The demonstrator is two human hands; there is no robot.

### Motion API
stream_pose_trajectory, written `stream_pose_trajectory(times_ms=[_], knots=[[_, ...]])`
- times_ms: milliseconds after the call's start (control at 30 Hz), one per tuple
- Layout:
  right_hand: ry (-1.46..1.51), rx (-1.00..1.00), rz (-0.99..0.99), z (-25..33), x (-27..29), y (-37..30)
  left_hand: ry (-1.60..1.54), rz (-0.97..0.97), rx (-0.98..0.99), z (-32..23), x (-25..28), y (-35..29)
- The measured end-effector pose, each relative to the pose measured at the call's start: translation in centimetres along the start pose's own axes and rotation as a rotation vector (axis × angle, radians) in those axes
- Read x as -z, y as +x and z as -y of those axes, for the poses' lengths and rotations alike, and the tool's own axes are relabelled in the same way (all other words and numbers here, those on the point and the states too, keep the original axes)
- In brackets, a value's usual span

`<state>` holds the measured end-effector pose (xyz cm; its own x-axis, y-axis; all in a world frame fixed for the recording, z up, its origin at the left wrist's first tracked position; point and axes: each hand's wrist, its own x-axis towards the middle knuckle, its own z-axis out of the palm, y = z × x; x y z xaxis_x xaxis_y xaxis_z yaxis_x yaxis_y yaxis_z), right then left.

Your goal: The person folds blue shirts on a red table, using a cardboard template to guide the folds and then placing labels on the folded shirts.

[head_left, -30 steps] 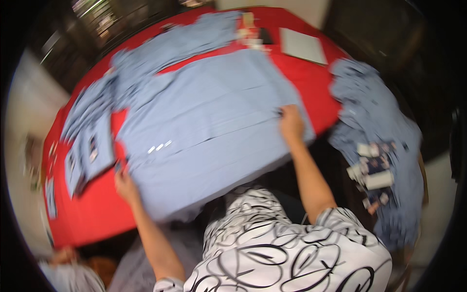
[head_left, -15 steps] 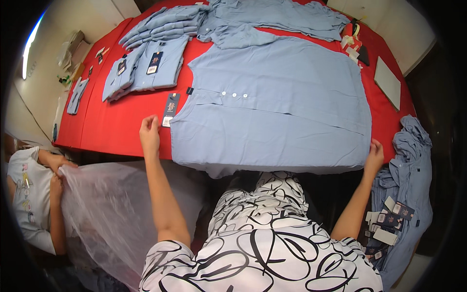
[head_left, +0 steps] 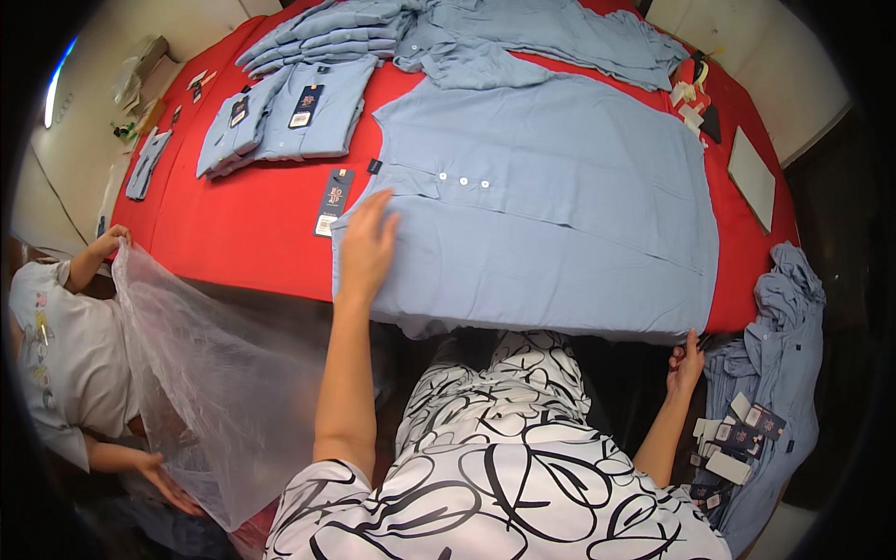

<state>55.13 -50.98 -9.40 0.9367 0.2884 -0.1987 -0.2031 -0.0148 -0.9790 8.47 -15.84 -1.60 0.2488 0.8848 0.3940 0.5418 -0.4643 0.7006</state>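
A light blue shirt [head_left: 560,224] lies spread over the red-covered table, its neck to the left and its hem to the right. Three white buttons run along its placket. My left hand [head_left: 367,250] is over the shirt's near left part, fingers apart and holding nothing. Beside it, a dark hang tag [head_left: 333,201] lies at the neck edge. At the table's near edge, my right hand [head_left: 686,366] has its fingers closed at the shirt's near hem corner, seemingly pinching the cloth.
Folded blue shirts with tags [head_left: 313,112] and a stack of folded shirts [head_left: 327,37] lie far left. More blue garments [head_left: 551,37] are at the back. A white board [head_left: 752,177] lies right. Tagged shirts [head_left: 770,373] hang beside me. Another person [head_left: 79,345] holds a clear plastic sheet [head_left: 224,373].
My left hand has moved right, from beside the neck edge onto the shirt. My right hand has come down and left along the hem. The other person's hands have spread the plastic apart.
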Motion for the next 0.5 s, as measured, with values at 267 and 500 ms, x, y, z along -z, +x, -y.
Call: stream_pose_trajectory(times_ms=[267,500], knots=[[0.011,-0.014,0.041,-0.4,2.9,1.4,0.478,0.171,-0.143,3.2,-0.6,2.5],[0.291,-0.223,0.288,-3.8,4.2,0.6,0.32,-0.225,0.3,3.2,5.6,-3.5]])
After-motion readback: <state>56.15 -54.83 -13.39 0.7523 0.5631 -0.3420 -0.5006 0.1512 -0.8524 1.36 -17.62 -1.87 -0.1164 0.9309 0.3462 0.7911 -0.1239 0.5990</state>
